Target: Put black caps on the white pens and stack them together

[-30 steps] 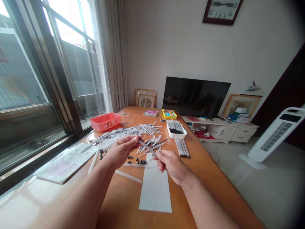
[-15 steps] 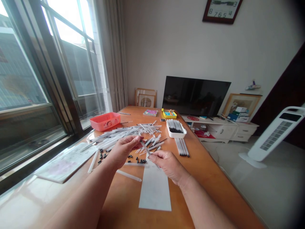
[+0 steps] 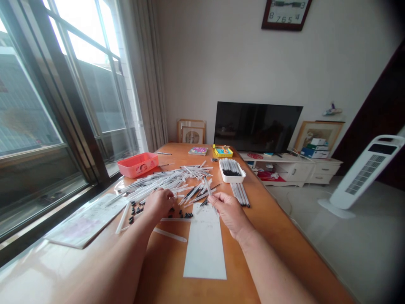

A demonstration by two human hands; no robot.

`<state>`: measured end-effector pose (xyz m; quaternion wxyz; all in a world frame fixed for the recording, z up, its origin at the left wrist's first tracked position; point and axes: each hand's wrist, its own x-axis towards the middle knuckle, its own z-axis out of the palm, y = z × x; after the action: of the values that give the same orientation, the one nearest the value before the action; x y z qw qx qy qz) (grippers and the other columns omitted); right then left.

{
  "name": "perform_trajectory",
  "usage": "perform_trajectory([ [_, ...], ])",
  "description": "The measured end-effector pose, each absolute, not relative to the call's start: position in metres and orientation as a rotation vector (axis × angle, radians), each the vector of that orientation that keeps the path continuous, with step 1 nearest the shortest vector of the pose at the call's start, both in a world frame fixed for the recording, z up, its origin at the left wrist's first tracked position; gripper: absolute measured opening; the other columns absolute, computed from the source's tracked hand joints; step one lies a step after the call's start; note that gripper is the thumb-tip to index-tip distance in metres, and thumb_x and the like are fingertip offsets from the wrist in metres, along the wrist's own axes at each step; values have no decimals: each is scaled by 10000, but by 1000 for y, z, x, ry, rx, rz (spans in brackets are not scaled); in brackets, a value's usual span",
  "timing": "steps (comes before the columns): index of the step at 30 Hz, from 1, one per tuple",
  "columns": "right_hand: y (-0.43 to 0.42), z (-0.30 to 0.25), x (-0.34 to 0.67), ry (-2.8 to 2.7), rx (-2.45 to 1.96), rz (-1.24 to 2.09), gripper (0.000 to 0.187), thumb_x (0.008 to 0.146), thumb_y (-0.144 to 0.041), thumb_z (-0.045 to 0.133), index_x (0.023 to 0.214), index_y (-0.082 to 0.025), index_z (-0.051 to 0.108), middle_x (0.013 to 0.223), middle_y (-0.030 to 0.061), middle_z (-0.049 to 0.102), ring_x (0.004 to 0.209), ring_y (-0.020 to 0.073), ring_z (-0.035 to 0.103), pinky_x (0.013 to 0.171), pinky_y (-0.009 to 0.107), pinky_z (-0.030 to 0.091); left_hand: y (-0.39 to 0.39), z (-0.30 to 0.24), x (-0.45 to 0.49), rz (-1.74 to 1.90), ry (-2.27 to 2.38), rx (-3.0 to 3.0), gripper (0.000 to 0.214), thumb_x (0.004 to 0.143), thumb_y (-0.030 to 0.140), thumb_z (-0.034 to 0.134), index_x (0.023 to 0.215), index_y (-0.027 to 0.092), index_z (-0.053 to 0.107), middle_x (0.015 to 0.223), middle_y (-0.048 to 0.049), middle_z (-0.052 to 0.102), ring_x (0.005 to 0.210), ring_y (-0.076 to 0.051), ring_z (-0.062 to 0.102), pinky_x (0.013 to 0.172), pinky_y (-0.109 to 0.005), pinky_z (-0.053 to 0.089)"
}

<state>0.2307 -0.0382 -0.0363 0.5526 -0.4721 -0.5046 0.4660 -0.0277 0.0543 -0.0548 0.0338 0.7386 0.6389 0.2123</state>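
Observation:
My right hand (image 3: 228, 210) pinches a translucent white pen barrel (image 3: 207, 185), which slants up and away above the top of a white paper strip (image 3: 205, 253). My left hand (image 3: 159, 204) is low over the table with curled fingers, beside small black pen plugs (image 3: 171, 209). Its fingertips are partly hidden, so whether they grip a plug does not show. More black plugs (image 3: 131, 213) lie left of that wrist, others (image 3: 186, 215) near the paper. Beyond the hands spreads a pile of pen barrels (image 3: 164, 179), with black-and-clear pieces (image 3: 198, 192) at its right.
A white tray (image 3: 233, 178) of black-tipped pens stands right, a row of pens (image 3: 240, 195) before it. A red box (image 3: 138, 165), a yellow box (image 3: 223, 151) and a booklet (image 3: 198, 150) are farther back. A large pad (image 3: 85, 223) lies left.
My left hand has let go of the pen barrel and moved left and down to the black plugs. My right hand keeps the barrel, now tilted more upright.

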Motion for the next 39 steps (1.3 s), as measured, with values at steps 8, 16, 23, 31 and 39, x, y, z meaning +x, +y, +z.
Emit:
perform_trajectory([
  [8,-40,-33,230,-1204,-1101,1084,357,790,-512,716,804,-158,673,653,-34,507,606,111,383,579,259,305,51,-54,-21,608,1960,2343,143,796,322,604,836,236,710,945,-101,677,906,-277,574,740,-333,382],
  [16,-41,-32,232,-1186,-1091,1063,367,793,-522,716,808,-158,673,659,-24,525,596,107,405,569,252,326,47,-47,-14,852,1765,2242,297,749,179,585,1004,231,728,825,-56,657,787,-222,568,745,-315,382],
  [23,-46,-22,227,-1070,-1068,1091,364,784,-504,736,896,-178,618,761,13,648,628,127,565,554,247,417,21,-25,2,1087,1228,1416,261,757,359,720,948,185,682,750,-4,629,590,-114,486,573,-244,344],
  [31,-47,-20,221,-957,-876,1108,365,783,-469,769,956,-190,611,932,58,713,839,204,705,783,360,566,4,-14,16,1015,806,947,187,739,194,796,865,154,664,843,-71,718,675,-95,602,674,-211,464],
  [39,-46,-20,222,-902,-823,1102,368,812,-479,749,1013,-198,623,997,67,722,917,213,711,847,376,568,-7,-8,27,925,743,978,159,757,211,802,813,143,669,807,-84,725,650,-106,607,641,-223,456],
])
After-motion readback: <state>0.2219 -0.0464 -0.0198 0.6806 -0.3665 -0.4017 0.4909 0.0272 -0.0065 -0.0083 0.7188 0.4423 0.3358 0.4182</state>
